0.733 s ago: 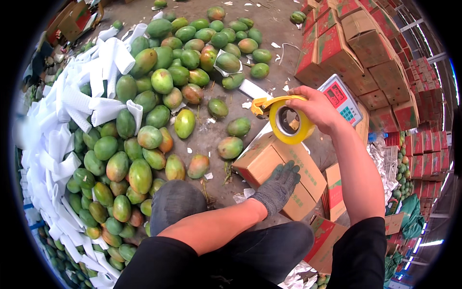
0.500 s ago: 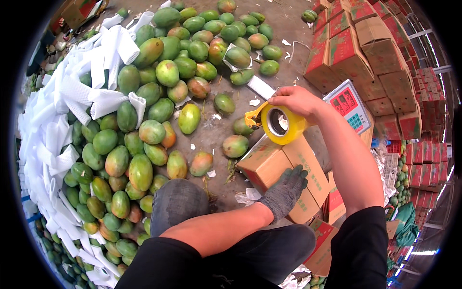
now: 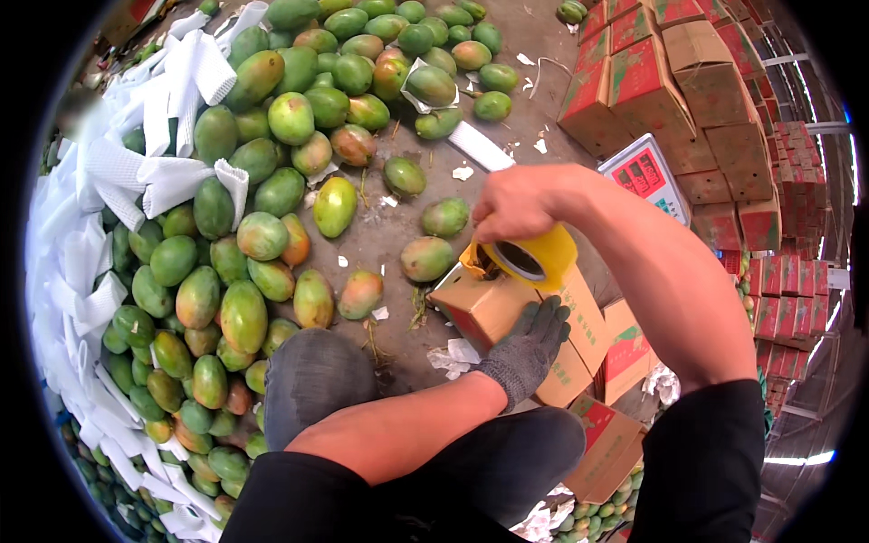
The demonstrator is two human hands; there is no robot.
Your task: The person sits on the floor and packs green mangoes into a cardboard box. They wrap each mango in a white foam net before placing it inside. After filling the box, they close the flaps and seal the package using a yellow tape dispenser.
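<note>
In front of me stands a brown cardboard box [image 3: 484, 312], its top flaps folded together. My left hand [image 3: 528, 353], in a grey glove, lies flat on the box top with its fingers spread. My bare right hand [image 3: 518, 201] grips a tape dispenser [image 3: 554, 256] with a wide yellow roll. The dispenser's orange-yellow head is down at the far left end of the box top. Whether tape is stuck to the cardboard there, I cannot tell.
Many green and reddish mangoes [image 3: 243, 315] are heaped on the left, under white foam sleeves [image 3: 167, 190]. A digital scale [image 3: 665, 195] stands beyond my right forearm. Stacked red and brown cartons [image 3: 652, 100] rise at the far right. An open-looking red carton [image 3: 597, 448] sits by my right knee.
My right hand has come down and left with the tape dispenser, tilting it so its head meets the box's far end. My left hand stays flat on the box. The view has shifted slightly.
</note>
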